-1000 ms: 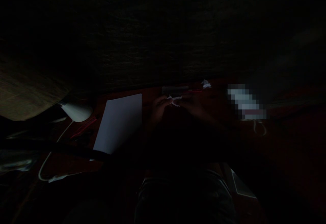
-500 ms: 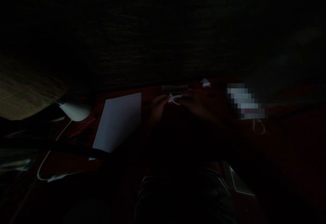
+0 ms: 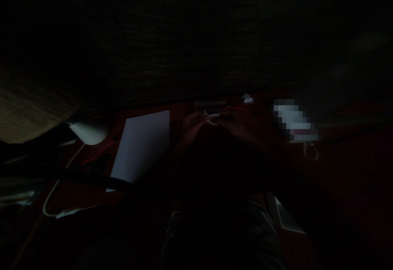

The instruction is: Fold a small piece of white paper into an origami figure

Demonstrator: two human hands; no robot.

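Observation:
The scene is very dark. A small folded piece of white paper with pointed ends is held between both hands over the reddish table. My left hand pinches its left side with bent fingers. On the other side, my right hand grips the right end, its fingertips dim against the table. Just beyond the hands lies a flat greyish strip, with a thin red object at its right end. A small folded white paper shape rests farther right.
A stack of white paper lies to the left. Past it are a pink cutter-like tool and a white cone-shaped object with a pale cord. A blurred-out pale object with a loop sits at right.
My left fingers have shifted over the small folded paper, covering more of it. The paper shows less of its white surface. The view has moved slightly.

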